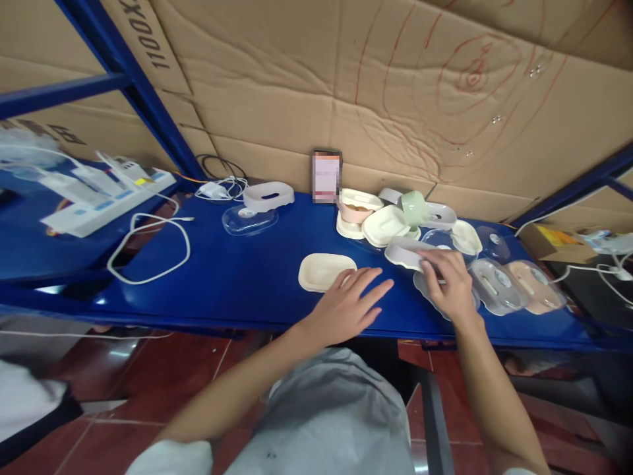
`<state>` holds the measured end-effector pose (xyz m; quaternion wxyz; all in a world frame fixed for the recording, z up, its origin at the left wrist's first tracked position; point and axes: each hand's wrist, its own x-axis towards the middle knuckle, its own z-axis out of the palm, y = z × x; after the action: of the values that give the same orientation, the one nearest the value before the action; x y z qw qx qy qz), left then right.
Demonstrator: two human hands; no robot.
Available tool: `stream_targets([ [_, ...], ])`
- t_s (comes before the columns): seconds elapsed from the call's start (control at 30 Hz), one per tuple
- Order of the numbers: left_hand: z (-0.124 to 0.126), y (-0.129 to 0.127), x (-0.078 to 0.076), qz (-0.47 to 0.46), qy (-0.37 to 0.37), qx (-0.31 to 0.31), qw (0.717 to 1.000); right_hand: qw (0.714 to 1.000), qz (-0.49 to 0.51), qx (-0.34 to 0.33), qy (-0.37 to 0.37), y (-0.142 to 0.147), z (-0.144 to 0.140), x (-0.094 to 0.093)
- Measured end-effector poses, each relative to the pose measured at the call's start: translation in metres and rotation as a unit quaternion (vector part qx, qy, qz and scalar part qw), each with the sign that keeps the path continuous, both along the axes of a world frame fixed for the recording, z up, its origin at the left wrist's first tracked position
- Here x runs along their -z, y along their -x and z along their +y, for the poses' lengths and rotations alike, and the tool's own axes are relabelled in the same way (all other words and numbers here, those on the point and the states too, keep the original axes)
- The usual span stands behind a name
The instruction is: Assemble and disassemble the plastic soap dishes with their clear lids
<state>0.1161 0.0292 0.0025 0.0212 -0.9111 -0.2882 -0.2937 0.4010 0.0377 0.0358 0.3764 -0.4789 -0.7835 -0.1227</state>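
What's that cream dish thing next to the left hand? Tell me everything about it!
The cream dish is a shallow oval tray with rounded corners and a raised rim, plastic by its look. It lies flat, open side up and empty, alone on the blue shelf. The left hand rests flat beside it, fingertips close to its right edge.

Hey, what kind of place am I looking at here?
Probably a small workshop or packing bench. A blue metal shelf backed by flattened cardboard holds a heap of plastic soap-dish parts, with power strips and cables alongside. The left hand rests flat; the right hand holds one tray.
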Motion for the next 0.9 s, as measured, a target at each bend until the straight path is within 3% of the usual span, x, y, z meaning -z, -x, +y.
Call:
stream_targets([
  [0.17,0.007,-0.045,0.0,-0.004,0.011,-0.025,1.0,0.999,0.006,-0.052,-0.015,0.003,0.006,-0.002],
  [0.43,0.003,-0.044,0.0,0.035,0.033,-0.041,0.998,0.998,-0.007,-0.037,-0.04,0.007,0.015,-0.001],
  [0.53,0.001,-0.022,-0.001,0.042,0.026,-0.066,0.997,0.991,-0.085,-0.059,-0.079,0.011,0.011,0.003],
  [0.7,0.001,0.055,0.013,0.003,0.05,-0.201,0.978,0.981,-0.14,-0.102,-0.093,0.04,-0.008,0.013],
  [0.8,-0.002,0.093,0.027,-0.049,0.099,-0.156,0.982,0.981,-0.113,-0.149,-0.057,0.076,-0.014,0.023],
  [0.9,-0.008,0.108,0.035,-0.114,0.118,-0.147,0.976,0.981,-0.085,-0.171,-0.01,0.11,-0.011,0.032],
])
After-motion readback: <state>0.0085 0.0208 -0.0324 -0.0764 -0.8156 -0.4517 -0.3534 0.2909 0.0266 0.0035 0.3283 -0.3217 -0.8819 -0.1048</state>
